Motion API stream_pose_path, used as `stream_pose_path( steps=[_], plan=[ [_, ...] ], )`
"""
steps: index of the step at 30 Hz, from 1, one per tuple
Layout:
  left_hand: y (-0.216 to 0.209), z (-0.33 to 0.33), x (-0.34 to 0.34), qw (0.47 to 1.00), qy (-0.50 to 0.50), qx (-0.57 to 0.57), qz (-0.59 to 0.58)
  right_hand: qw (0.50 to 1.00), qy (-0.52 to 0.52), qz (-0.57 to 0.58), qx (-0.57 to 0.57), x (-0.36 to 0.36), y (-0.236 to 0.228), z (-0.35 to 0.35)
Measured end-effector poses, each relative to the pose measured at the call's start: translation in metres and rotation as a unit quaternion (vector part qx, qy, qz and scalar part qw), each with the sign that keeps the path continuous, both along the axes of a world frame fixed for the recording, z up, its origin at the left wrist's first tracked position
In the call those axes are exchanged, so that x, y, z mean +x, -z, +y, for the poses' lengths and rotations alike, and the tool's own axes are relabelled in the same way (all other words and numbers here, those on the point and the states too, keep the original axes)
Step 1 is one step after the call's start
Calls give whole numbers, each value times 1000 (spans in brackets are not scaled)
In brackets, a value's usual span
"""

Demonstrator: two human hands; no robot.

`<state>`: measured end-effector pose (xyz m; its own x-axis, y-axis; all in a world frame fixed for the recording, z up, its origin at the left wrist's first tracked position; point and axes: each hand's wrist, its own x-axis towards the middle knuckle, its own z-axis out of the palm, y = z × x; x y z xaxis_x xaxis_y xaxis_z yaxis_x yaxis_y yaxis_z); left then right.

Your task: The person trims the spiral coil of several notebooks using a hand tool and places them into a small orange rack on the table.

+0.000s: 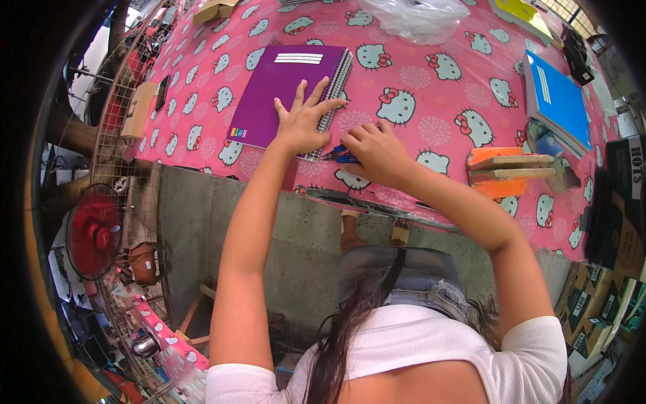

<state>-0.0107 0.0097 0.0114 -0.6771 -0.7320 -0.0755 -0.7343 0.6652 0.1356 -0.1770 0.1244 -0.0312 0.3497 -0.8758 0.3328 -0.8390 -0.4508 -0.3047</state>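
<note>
A purple spiral notebook (266,94) lies on the pink cartoon-cat tablecloth (431,74), its wire coil along the right side. My left hand (304,121) rests on the cover with its fingers spread, the fingertips reaching toward the coil. By the coil's near end, my right hand (378,153) is closed around blue-handled pliers (346,158). Their dark jaws point left at the notebook's bottom right corner. Whether the jaws touch the wire I cannot tell. Part of the handles is hidden under my right fingers.
To the right lie a blue spiral notebook (555,101) and an orange block with worn slats (498,172). At the back are a clear plastic bag (417,20) and a yellow pad (521,19). A cardboard box (138,110) sits at the left edge; a red fan (95,232) stands beyond it.
</note>
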Motion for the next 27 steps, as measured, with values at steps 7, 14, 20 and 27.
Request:
stream_pose_path(
  steps=[7, 14, 20, 27],
  plan=[
    [0, 0, 1, 1000, 0, 4, 7, 937, 27, -125, 325, 8, -25, -21],
    [0, 0, 2, 1000, -12, 17, 6, 926, 25, -90, 365, 9, -42, -18],
    [-1, 0, -2, 1000, -7, 7, 11, 998, -1, 59, -28, 7, -5, -6],
    [0, 0, 1, 1000, -4, 4, 10, 999, -16, 46, 22, 12, -6, -12]
  ],
)
